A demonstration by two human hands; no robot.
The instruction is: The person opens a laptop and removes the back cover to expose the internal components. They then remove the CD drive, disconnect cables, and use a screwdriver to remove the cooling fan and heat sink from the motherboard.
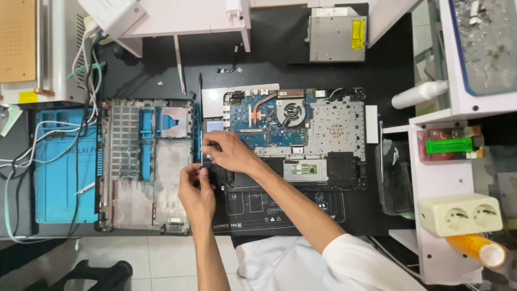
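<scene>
Both hands meet at the left edge of the opened laptop chassis [301,140], which lies keyboard side down on the dark work mat [280,207] in the middle of the bench [269,75].

Right hand [229,152]: fingers pinched narrow on a thin dark strip-like part [200,108] that runs upright along the chassis edge. Can't tell if it's a trim piece or a flat tool.

Left hand [196,188]: curled close just below, fingertips at the lower end of the same strip. Looks like it steadies the bottom while the right hand works the middle. How firmly it grips isn't visible.

Chassis shows the blue motherboard [269,121], fan [292,112] with copper heat pipe, and a grey metal shield [336,129]. It sits face down so the internals stay reachable.

Bottom cover [145,164] is off and parked inside-up just left of the chassis, touching or nearly touching the strip, out of the way but close.

Blue mat [59,167] sits further left with white cables [32,145] draped over it.

Optical drive [336,33] lies apart at the top of the bench, clear of the work zone.

Right side: white shelf unit [439,183] carrying a white 2-socket outlet block [460,214], a white bottle [420,94] lying on its side, and a green-topped item [449,144].
</scene>
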